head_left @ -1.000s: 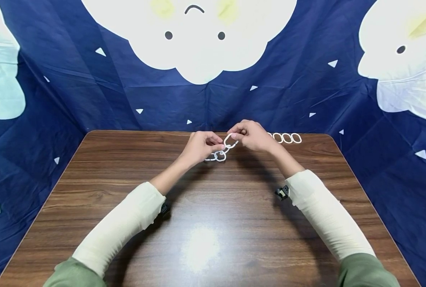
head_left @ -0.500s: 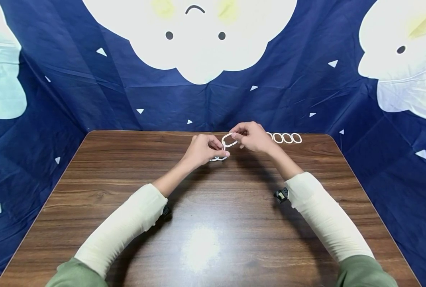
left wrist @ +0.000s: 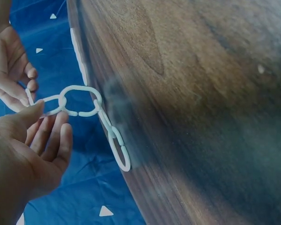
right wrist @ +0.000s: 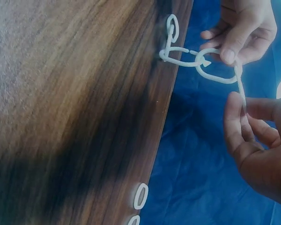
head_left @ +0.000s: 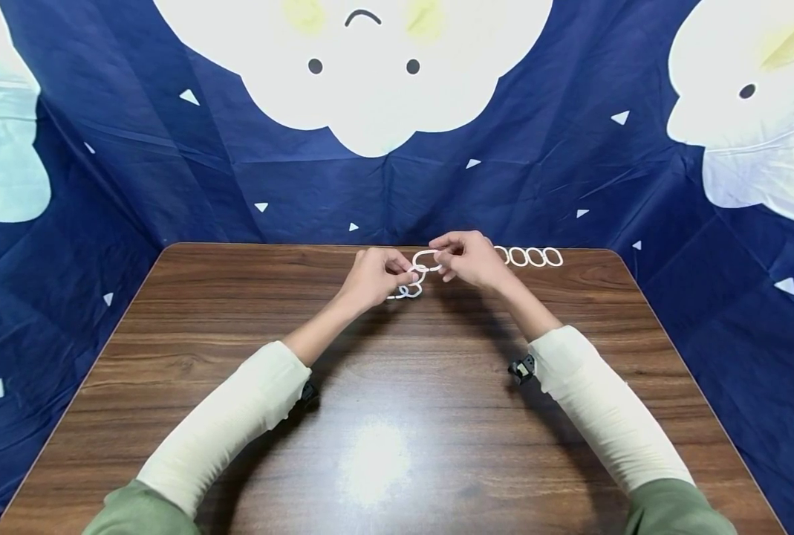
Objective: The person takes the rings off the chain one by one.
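Observation:
A short chain of white plastic links (left wrist: 80, 87) stretches from between my hands down toward the far side of the table. Thumb and fingers of my left hand (head_left: 372, 276) pinch the upper part of it. My right hand (head_left: 473, 258) holds the end link (right wrist: 242, 91) between thumb and fingers, seen edge-on in the right wrist view. That link meets the one at my left fingertips (right wrist: 228, 56). Lower links (left wrist: 119, 150) of the chain hang down by the table edge in the left wrist view. Fingers hide part of the joint.
Several loose white links (head_left: 526, 257) lie in a row along the far edge of the wooden table (head_left: 397, 371), right of my right hand. A dark blue cloth (head_left: 383, 193) with white clouds and triangles hangs behind and at both sides.
My left hand dipped over the chain, then came back up, uncovering lower links again. The link in my right hand has tilted flatter, and the right hand has lowered slightly.

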Demonstrator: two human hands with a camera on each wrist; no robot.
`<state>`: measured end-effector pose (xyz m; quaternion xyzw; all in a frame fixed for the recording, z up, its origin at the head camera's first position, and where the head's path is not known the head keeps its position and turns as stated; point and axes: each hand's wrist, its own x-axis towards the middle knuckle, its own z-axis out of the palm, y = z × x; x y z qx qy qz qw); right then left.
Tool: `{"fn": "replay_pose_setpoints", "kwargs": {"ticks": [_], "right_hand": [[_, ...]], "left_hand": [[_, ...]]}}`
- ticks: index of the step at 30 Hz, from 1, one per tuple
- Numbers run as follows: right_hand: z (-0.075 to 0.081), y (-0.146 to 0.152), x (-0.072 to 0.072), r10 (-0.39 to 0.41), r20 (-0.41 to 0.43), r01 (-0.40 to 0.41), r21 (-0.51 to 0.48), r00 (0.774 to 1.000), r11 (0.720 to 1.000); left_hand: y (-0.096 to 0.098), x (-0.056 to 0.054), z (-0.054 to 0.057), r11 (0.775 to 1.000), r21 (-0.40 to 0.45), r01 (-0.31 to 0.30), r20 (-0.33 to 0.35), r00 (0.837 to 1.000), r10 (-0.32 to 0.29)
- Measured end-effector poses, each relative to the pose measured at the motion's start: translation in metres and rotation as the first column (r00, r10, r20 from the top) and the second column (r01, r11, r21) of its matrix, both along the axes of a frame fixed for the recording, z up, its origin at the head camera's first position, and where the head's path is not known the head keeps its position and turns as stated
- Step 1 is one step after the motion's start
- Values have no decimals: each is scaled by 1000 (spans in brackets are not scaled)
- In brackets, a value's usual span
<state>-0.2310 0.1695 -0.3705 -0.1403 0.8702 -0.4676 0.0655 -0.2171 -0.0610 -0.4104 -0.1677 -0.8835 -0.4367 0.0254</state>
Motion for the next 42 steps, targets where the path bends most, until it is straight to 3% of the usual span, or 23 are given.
{"fn": "replay_pose_setpoints", "kwargs": {"ticks": [6,14,27,37,42], "right_hand": [[-7,-2,1,-77,-26,78,42,997,996],[-12,-4,2,-125,1,125,54,992,991],[-20,-8,4,-165,121,163,27,979,986],[-27,-14,2,-179,203,195,-64,963,979],[-25,-17,3,-196,228,212,-47,954,976]], "left_hand": [[0,0,1,1000,24,0,3,1000,0],[-3,0,1,999,32,12,25,1000,-13],[-2,0,-1,999,52,14,18,1000,-15],[0,0,-2,999,46,15,9,1000,-16],[0,1,-1,999,40,18,-6,1000,-18]]}}
